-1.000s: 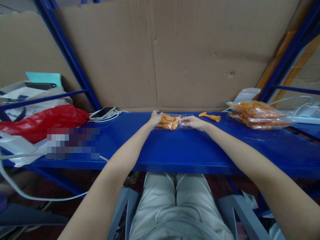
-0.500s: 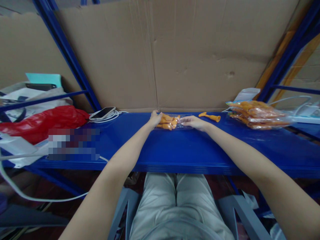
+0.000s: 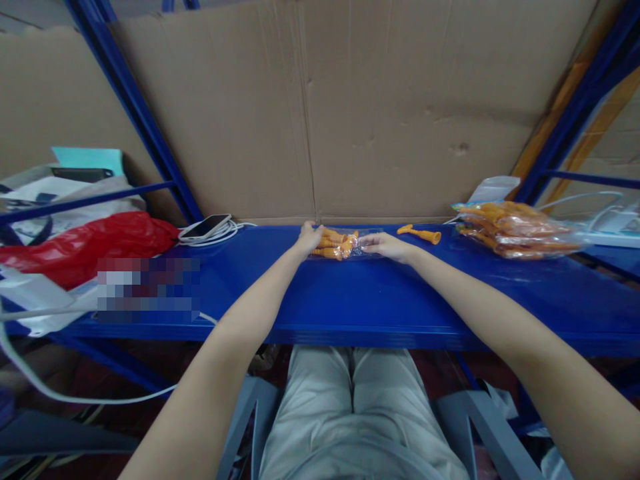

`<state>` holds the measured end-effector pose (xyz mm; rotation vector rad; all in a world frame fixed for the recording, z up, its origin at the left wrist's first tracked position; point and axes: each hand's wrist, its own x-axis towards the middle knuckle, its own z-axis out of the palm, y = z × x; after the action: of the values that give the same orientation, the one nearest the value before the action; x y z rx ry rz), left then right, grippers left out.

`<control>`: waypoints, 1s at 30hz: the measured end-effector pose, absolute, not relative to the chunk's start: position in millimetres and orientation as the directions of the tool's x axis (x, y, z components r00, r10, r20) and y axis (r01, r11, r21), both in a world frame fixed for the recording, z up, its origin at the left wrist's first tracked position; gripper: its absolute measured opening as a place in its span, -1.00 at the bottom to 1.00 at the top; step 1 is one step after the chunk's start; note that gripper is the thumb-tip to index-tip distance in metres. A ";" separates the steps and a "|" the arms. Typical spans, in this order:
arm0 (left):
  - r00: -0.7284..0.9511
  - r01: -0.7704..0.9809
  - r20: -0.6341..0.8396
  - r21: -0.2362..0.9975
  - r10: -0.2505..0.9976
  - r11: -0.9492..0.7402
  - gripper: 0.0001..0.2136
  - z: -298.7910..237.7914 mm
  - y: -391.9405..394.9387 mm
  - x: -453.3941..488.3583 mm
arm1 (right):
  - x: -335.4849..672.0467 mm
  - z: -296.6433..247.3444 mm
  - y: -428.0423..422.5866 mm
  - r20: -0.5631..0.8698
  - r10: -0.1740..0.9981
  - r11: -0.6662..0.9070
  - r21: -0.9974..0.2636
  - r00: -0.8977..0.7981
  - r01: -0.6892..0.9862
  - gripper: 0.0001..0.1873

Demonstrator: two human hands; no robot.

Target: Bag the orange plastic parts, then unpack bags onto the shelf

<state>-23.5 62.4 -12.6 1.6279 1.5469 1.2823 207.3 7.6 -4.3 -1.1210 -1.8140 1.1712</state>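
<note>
A clear plastic bag (image 3: 370,254) lies on the blue shelf near the cardboard, with several orange plastic pieces (image 3: 334,243) inside it. My left hand (image 3: 310,239) is closed on the bag's left end, its thumb and fingers gripping the film beside the pieces. At the right end, my right hand (image 3: 384,245) pinches the loose film of the same bag, fingers pressed together. One loose orange piece (image 3: 423,234), with a flared end and a hooked end, rests on the shelf to the right of my right hand.
Filled bags of orange pieces (image 3: 520,230) are stacked at the right. A phone (image 3: 205,227) sits on a coiled white cable at the left, near a red plastic bag (image 3: 100,243) and a white power strip (image 3: 40,300). Cardboard (image 3: 380,120) walls off the back; blue posts (image 3: 145,113) flank it.
Almost nothing differs. My right hand's fingers have shifted slightly left over the bag's film, while my left hand keeps its grip.
</note>
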 end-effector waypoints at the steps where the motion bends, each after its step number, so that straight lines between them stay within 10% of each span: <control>1: -0.128 0.445 0.245 0.880 0.961 -0.165 -0.74 -11.7 61.7 -23.1 | 207.1 -4.3 7.6 0.095 0.917 0.221 -0.929 -0.387 0.296 -0.71; 16: -0.149 0.487 0.220 0.865 0.964 -0.121 -0.75 -7.0 54.9 -19.6 | 207.3 -3.4 10.1 0.129 0.907 0.285 -0.890 -0.402 0.357 -0.74; 30: -0.156 0.516 0.218 0.850 0.963 -0.109 -0.75 -4.3 51.0 -18.4 | 259.3 30.0 18.6 0.228 0.973 0.223 -0.894 -0.034 0.388 -0.70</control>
<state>-18.4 51.0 -4.3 1.6273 1.6803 1.2042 259.3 18.6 30.0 -1.3136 -1.5856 0.8074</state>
